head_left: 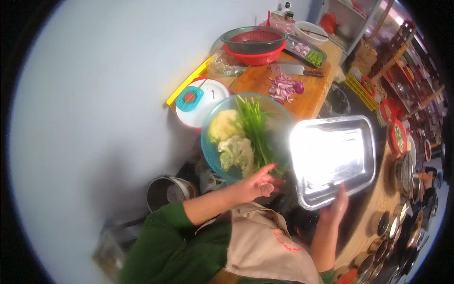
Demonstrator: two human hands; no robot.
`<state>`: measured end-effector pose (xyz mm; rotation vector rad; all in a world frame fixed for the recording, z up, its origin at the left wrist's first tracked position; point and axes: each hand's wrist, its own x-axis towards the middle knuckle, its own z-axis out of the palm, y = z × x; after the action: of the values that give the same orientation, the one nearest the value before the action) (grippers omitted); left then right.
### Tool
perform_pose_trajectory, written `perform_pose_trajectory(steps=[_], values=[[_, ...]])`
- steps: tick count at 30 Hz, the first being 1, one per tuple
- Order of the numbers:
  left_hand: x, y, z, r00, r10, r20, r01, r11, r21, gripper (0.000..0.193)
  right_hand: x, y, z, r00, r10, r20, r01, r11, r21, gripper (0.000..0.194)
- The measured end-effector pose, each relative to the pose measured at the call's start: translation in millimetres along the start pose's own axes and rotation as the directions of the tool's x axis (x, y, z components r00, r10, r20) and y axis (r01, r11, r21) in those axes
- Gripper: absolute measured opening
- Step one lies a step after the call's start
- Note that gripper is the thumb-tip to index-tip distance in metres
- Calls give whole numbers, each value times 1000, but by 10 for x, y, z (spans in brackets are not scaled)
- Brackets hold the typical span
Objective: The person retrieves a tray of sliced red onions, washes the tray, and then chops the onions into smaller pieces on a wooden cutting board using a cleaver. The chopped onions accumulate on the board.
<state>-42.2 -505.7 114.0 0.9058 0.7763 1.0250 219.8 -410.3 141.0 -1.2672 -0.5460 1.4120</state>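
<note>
My right hand (335,207) grips the near edge of a shiny metal tray (301,193), its thumb over the rim. Glare hides part of the tray's inside, and no food shows in it. My left hand (259,185) holds nothing; its fingers are spread at the near rim of a blue-green basin (209,156). In that basin lie two pieces of cauliflower (236,154) and a bunch of long green stalks (256,124). Beyond it, sliced red onion (282,88) is heaped on a wooden cutting board (253,81), with a cleaver (289,68) lying behind the heap.
A white lid (216,94) with a blue-green holder on it lies left of the board. Stacked basins (253,53) and a tray of cut vegetables (321,64) stand at the back. A bucket (188,186) is at lower left. Pots line the right-hand counter (358,230).
</note>
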Motion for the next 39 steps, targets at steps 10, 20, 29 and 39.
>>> perform_pose_trajectory(steps=[10,20,29,39], values=[[1127,-5,751,722,89,-686,-37,995,90,67,1003,-271,422,860,382,339,-280,908,-312,31],[2458,8,1088,563,14,-826,-326,922,-207,56,2421,-883,-178,623,546,560,-352,835,-423,42],[1362,357,108,-156,228,-961,-54,970,239,49,3561,-656,-725,752,566,338,-360,782,-510,24],[189,797,-1620,-393,142,-909,44,990,135,31,4271,-618,-271,717,638,280,-326,662,-675,21]])
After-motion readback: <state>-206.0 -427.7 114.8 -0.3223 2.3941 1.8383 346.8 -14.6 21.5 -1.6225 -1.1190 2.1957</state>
